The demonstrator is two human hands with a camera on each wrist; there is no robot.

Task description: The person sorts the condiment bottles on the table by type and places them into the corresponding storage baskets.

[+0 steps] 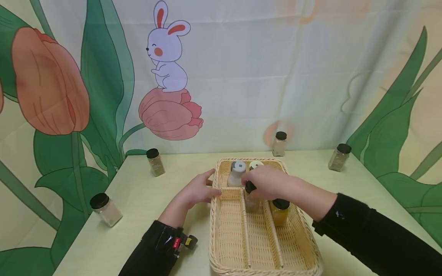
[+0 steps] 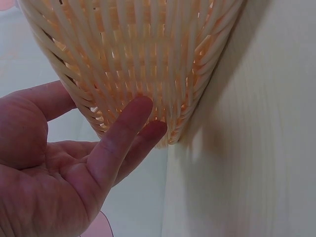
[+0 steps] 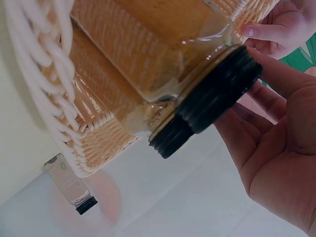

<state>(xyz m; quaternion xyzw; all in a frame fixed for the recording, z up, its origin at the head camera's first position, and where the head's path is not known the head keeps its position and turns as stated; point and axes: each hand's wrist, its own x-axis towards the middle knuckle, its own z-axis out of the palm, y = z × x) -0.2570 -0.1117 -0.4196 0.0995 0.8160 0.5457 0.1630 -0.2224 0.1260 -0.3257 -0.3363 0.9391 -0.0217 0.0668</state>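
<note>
In the head view my right hand [image 1: 267, 182] pinches the black lid of a clear spice jar [image 1: 252, 203], which stands in the middle compartment of a wicker basket [image 1: 221, 230]. Against the basket's left side, my left hand [image 1: 198, 188] grips the rim, thumb over the edge. The left wrist view shows its fingers [image 2: 121, 133] along the outer weave. A jar with yellow-orange contents and a black lid [image 1: 280, 212] sits in the right compartment. Two light-topped shakers, a grey-and-white one [image 1: 237, 173] and a cream-topped one [image 1: 256, 165], occupy the back compartment, the second partly hidden by my right hand.
Black-lidded spice jars stand around the table [image 1: 179, 168]: one at left front [image 1: 106, 209], one at left back [image 1: 155, 162], one behind the basket [image 1: 279, 144] and one at right back [image 1: 340, 157]. A printed curtain [image 1: 235, 76] hangs behind the table.
</note>
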